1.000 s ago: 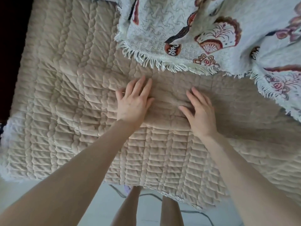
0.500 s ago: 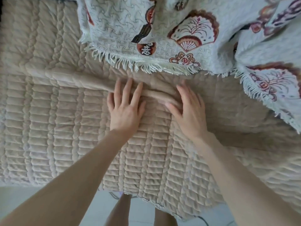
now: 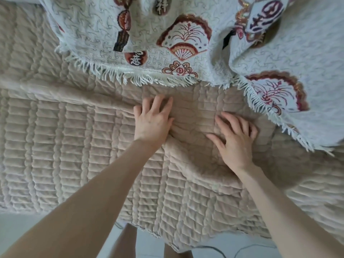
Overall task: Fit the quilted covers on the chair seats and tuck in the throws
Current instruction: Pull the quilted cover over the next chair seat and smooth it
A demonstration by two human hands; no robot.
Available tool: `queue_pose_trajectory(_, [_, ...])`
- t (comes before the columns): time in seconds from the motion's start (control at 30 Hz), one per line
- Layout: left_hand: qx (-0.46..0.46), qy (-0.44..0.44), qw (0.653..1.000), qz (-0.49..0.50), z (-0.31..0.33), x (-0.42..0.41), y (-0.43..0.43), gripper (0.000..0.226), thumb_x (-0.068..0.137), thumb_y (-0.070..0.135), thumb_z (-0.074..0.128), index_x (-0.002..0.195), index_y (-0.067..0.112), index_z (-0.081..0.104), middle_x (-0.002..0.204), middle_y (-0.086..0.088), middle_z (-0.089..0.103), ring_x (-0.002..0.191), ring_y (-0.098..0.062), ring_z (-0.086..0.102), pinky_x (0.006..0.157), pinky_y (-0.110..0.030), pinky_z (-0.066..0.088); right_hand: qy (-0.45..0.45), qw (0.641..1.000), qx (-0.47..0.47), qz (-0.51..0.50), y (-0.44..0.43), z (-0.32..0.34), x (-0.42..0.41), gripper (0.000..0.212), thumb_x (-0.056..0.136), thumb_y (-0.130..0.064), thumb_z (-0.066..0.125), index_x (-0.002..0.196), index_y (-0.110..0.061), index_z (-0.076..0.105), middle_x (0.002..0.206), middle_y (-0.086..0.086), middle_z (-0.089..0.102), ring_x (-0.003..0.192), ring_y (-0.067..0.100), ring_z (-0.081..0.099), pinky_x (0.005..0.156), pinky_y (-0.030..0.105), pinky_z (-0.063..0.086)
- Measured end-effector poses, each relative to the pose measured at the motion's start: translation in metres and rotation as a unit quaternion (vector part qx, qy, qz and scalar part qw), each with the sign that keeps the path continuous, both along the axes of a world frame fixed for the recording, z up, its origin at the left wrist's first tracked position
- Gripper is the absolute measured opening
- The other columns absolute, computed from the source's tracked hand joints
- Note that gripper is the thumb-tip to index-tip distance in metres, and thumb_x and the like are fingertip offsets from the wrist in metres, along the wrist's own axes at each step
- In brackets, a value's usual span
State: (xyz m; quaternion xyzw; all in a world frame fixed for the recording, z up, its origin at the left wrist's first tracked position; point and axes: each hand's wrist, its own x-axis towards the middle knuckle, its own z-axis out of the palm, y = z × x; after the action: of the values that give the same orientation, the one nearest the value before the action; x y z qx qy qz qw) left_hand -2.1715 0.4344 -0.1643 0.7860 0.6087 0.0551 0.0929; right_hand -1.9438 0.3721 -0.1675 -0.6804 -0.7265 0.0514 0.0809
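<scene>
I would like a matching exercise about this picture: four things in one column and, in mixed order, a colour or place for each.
1 quilted cover
2 throw
3 left hand
4 right hand

A white, fringed
B beige
C on the cover, nearer the throw's hanging corner
D on the cover, at the end of a long fold

Pairs: 1B, 2A, 3D, 4C

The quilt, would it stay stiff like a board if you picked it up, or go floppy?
Probably floppy: the quilt bunches into soft folds between the left hand and right hand, and it droops over the front edge. Likely not slippery, since its puffy surface wrinkles under the pressing hands. It looks thick, so perhaps heavyish.
</scene>
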Motion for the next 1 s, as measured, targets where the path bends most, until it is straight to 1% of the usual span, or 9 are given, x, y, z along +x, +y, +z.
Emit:
queue_pose_trajectory(0.13, [0.041,-0.032,0.998,-0.021,-0.008,0.003,0.014,0.026,0.066,0.011,0.084,0.087,0.004,0.070,0.091,-0.015,0.062,0.080,-0.035,0.058,0.068,-0.044,0.050,0.027,0.997,0.075,0.000,0.009,-0.010,0.000,0.004,0.081,-0.021,0.074,0.083,-0.019,0.072,0.097,-0.001,0.065,0.096,0.023,0.043,0.083,0.038,0.026])
queue_pose_trajectory(0.2, [0.037,-0.044,0.997,-0.043,-0.008,0.005,0.017,0.016,0.069,0.004,0.080,0.077,0.001,0.066,0.083,-0.017,0.061,0.071,-0.035,0.061,0.062,-0.040,0.050,0.014,0.998,0.057,0.018,0.012,-0.011,-0.003,0.009,0.078,-0.009,0.074,0.078,-0.016,0.067,0.090,0.003,0.062,0.090,0.025,0.041,0.080,0.039,0.027])
queue_pose_trajectory(0.3, [0.030,-0.078,0.996,-0.022,0.006,0.013,0.023,0.007,0.083,0.003,0.066,0.084,-0.003,0.062,0.088,-0.022,0.059,0.067,-0.038,0.061,0.053,-0.041,0.049,0.037,0.997,0.058,-0.020,0.029,0.007,-0.003,0.009,0.083,-0.010,0.053,0.081,-0.009,0.061,0.092,0.012,0.057,0.088,0.030,0.044,0.076,0.040,0.029])
queue_pose_trajectory(0.43, [0.074,-0.111,0.989,0.057,0.017,0.029,0.046,0.018,0.089,0.011,0.051,0.088,-0.005,0.058,0.097,-0.030,0.058,0.066,-0.040,0.059,0.045,-0.034,0.042,0.075,0.993,0.077,-0.043,0.066,0.023,0.000,0.022,0.092,-0.014,0.041,0.085,-0.003,0.059,0.094,0.019,0.058,0.085,0.037,0.054,0.074,0.046,0.044])
queue_pose_trajectory(0.53, [0.075,-0.041,0.996,0.027,-0.006,0.031,0.014,0.024,0.091,0.017,0.049,0.103,0.000,0.060,0.116,-0.029,0.056,0.092,-0.044,0.059,0.070,-0.052,0.053,0.070,0.997,-0.024,-0.002,0.043,0.014,0.006,0.035,0.099,-0.026,0.039,0.116,-0.005,0.061,0.123,0.018,0.060,0.111,0.038,0.055,0.095,0.048,0.042])
queue_pose_trajectory(0.6, [-0.009,0.009,0.999,-0.031,-0.014,0.036,-0.035,0.046,0.096,0.036,0.039,0.132,0.010,0.052,0.144,-0.022,0.042,0.129,-0.042,0.041,0.107,-0.060,0.028,-0.013,0.995,-0.088,0.041,-0.004,0.010,0.022,0.052,0.101,-0.039,0.031,0.144,-0.013,0.044,0.153,0.006,0.038,0.141,0.026,0.033,0.115,0.041,0.020])
queue_pose_trajectory(0.63, [-0.051,0.030,0.996,-0.064,-0.015,0.037,-0.060,0.055,0.097,0.045,0.032,0.143,0.017,0.042,0.154,-0.016,0.032,0.141,-0.038,0.026,0.113,-0.061,0.011,-0.032,0.993,-0.108,0.046,-0.024,0.009,0.028,0.056,0.101,-0.044,0.027,0.149,-0.016,0.036,0.158,0.002,0.028,0.146,0.022,0.023,0.118,0.038,0.012])
queue_pose_trajectory(0.83, [-0.170,-0.005,0.976,-0.136,-0.002,0.069,-0.128,0.061,0.098,0.059,0.005,0.153,0.033,0.002,0.162,0.001,0.001,0.148,-0.024,-0.009,0.113,-0.063,-0.011,-0.061,0.983,-0.173,-0.013,-0.083,0.026,0.068,0.061,0.102,-0.051,0.020,0.154,-0.019,0.021,0.160,-0.002,0.014,0.148,0.017,0.014,0.118,0.037,0.007])
queue_pose_trajectory(1.0, [-0.201,-0.027,0.970,-0.137,0.002,0.099,-0.138,0.063,0.094,0.059,0.007,0.151,0.036,-0.007,0.160,0.000,-0.017,0.144,-0.022,-0.022,0.115,-0.062,-0.002,-0.087,0.974,-0.200,-0.062,-0.123,0.032,0.117,0.063,0.100,-0.053,0.019,0.152,-0.018,0.024,0.159,-0.004,0.017,0.147,0.016,0.016,0.117,0.040,0.008])
